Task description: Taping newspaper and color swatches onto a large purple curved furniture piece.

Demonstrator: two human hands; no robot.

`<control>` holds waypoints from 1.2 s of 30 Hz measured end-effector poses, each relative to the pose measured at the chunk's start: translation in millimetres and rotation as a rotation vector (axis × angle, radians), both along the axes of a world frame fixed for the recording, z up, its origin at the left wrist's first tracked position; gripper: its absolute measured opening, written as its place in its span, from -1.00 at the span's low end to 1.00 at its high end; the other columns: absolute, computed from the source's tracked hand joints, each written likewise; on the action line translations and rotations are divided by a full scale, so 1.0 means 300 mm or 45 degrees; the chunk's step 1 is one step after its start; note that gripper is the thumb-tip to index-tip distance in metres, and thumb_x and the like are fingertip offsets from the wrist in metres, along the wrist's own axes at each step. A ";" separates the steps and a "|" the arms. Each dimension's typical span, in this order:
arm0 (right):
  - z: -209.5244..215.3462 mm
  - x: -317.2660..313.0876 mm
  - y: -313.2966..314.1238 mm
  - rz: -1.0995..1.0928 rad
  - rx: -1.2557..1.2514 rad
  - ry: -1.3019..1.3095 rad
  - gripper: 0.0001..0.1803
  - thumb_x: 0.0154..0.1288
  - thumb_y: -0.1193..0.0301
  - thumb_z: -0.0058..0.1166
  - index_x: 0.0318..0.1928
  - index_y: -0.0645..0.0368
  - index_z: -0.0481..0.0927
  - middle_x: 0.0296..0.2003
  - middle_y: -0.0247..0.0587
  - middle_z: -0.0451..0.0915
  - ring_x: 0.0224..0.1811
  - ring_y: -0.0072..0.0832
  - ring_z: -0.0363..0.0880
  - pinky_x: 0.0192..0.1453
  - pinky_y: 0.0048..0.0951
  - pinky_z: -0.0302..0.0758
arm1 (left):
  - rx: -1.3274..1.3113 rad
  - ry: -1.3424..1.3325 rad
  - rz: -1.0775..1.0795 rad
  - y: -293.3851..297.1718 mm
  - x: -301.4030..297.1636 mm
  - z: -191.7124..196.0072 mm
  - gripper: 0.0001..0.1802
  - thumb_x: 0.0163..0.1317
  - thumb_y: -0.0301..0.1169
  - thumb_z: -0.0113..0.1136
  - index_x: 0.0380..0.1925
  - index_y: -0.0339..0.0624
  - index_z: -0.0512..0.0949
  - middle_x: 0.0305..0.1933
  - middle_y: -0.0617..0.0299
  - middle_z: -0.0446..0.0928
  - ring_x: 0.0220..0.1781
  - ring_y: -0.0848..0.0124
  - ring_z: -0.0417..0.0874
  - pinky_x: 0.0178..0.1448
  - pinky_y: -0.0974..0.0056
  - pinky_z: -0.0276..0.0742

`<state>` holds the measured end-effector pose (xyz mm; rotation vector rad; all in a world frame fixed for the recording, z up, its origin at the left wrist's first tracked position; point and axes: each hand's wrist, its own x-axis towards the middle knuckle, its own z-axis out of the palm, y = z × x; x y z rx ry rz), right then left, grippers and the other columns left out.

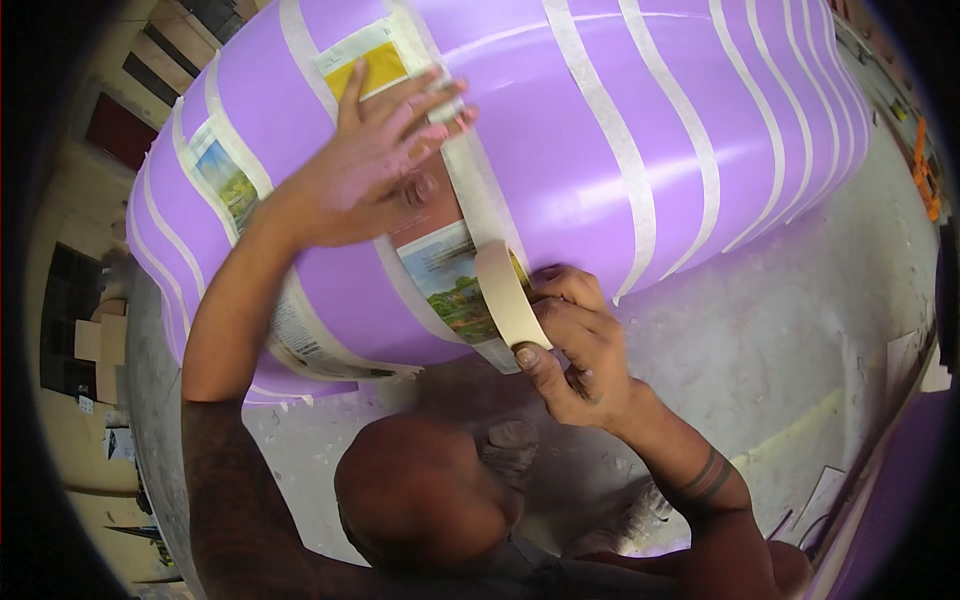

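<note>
A large, curved, glossy purple body (560, 130) carries several pale strips of masking tape (610, 130). Between two of its strips, printed paper sheets (440, 285) cover the purple surface. My left hand (400, 150), slightly blurred, is over the paper and the tape strip along its edge, fingers spread and holding nothing. Lower down, my right hand (580, 345) grips a roll of masking tape (512, 300) by its rim, thumb on the near side. This roll lies against the lower paper, at the end of the tape strip running up beneath my left hand.
Grey floor (720, 340) shows below and right of the purple body. Another printed sheet (225, 175) is taped on at left. Cardboard boxes (105, 340) stand at the far left. An orange object (922, 170) is at the far right. A rounded brown shape (420, 490) fills the lower middle.
</note>
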<state>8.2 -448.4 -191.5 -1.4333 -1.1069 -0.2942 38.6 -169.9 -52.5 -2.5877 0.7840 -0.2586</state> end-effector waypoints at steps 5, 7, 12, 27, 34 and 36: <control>0.004 -0.004 0.007 -0.006 0.022 -0.003 -0.84 0.22 0.44 0.29 -0.28 0.31 0.66 -0.34 -0.12 0.66 -0.15 -0.16 0.54 0.16 -0.13 0.38 | -0.213 0.130 -0.240 0.020 -0.017 -0.022 0.03 0.29 -0.22 0.15 0.66 0.08 -0.19 0.61 0.17 0.25 0.68 0.00 0.12 0.66 -0.43 -0.57; 0.004 -0.009 0.014 0.000 0.022 0.000 -0.84 0.22 0.45 0.29 -0.29 0.30 0.66 -0.35 -0.12 0.66 -0.16 -0.17 0.54 0.16 -0.14 0.38 | -0.104 0.047 -0.108 0.011 -0.002 0.001 -0.10 0.29 -0.24 0.13 0.61 0.01 0.02 0.60 0.19 0.28 0.66 0.05 0.18 0.68 -0.39 -0.49; 0.015 -0.013 0.020 0.000 0.038 0.016 -0.86 0.23 0.46 0.28 -0.29 0.31 0.66 -0.40 -0.13 0.65 -0.19 -0.18 0.54 0.14 -0.15 0.38 | 0.096 -0.229 -0.049 0.017 0.054 0.055 -0.27 0.29 -0.28 0.11 0.48 -0.14 0.27 0.55 0.17 0.34 0.65 0.12 0.23 0.69 -0.36 -0.49; 0.043 -0.060 0.021 -0.104 0.018 0.220 -0.91 0.25 0.50 0.34 -0.36 0.23 0.69 -0.53 -0.24 0.59 -0.41 -0.33 0.42 -0.08 -0.29 0.35 | -0.313 0.165 -0.070 -0.031 -0.070 -0.026 -0.33 0.26 -0.34 0.23 0.41 -0.17 0.42 0.43 0.08 0.37 0.65 0.11 0.18 0.67 -0.34 -0.42; 0.085 -0.075 0.025 -0.160 -0.040 0.301 -0.82 0.28 0.48 0.34 -0.48 0.19 0.67 -0.61 -0.23 0.55 -0.54 -0.32 0.36 -0.20 -0.34 0.34 | -0.266 0.145 -0.171 -0.031 -0.094 -0.050 -0.27 0.42 0.03 0.04 0.54 0.11 0.24 0.52 0.06 0.33 0.65 0.04 0.18 0.67 -0.35 -0.47; 0.106 -0.081 0.029 -0.164 -0.050 0.384 -0.80 0.29 0.47 0.32 -0.49 0.20 0.66 -0.65 -0.21 0.54 -0.59 -0.25 0.41 -0.26 -0.29 0.36 | -0.244 0.139 -0.190 -0.024 -0.097 -0.058 -0.25 0.51 0.04 -0.07 0.63 0.21 0.06 0.53 0.03 0.33 0.64 -0.03 0.21 0.66 -0.37 -0.49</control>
